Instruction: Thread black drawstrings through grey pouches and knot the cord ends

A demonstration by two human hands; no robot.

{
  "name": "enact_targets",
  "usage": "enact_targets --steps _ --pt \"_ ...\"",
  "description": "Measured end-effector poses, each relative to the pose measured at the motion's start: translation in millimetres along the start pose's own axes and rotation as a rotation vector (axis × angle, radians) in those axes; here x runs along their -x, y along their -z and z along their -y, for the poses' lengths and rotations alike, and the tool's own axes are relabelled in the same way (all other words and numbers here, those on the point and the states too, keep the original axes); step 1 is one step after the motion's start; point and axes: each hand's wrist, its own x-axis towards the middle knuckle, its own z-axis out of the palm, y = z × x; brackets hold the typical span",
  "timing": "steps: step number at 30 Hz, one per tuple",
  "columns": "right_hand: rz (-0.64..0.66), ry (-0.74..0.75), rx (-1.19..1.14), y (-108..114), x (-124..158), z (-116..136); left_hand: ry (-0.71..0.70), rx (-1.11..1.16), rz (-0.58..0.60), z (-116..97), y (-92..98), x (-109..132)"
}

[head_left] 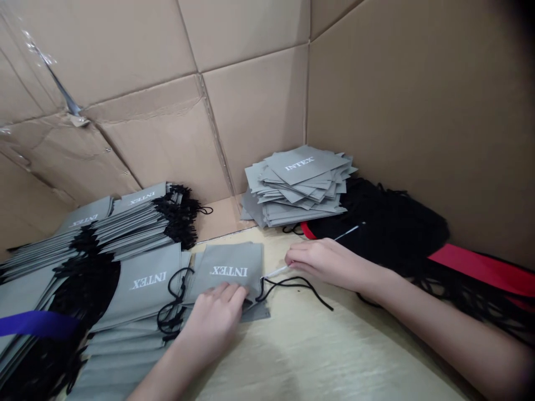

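A grey fabric pouch (228, 259) printed INTEX lies on top of a few others on the table. My left hand (219, 312) grips its near edge with curled fingers. My right hand (320, 259) pinches a thin white threading rod (276, 271). One end of this rod meets the pouch's right corner; its other end sticks out behind my fingers. A black cord (311, 283) lies in a loop at that same corner, its free end resting on the table. Whether the cord is hooked to the rod I cannot tell.
Corded pouches (142, 284) are piled at left, with more stacks (129, 228) behind them. A purple strap (37, 324) crosses the left side. Loose grey pouches (301, 181) are heaped at the back, beside black cords (388, 223) and a red strip (487, 270). Cardboard walls (254, 100) enclose the table (334, 345).
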Motion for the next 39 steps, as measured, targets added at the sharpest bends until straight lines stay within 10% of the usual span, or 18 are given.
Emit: enact_targets --steps 12,28,39 --pt "-0.067 0.124 0.04 2 1 10 0.136 0.595 -0.222 13 5.6 9" --pt "-0.149 0.234 -0.386 -8 1 32 -0.111 0.394 -0.594 30 -2.0 10" --pt "-0.291 0.242 -0.162 -15 3 42 0.167 0.541 -0.385 13 6.1 6"
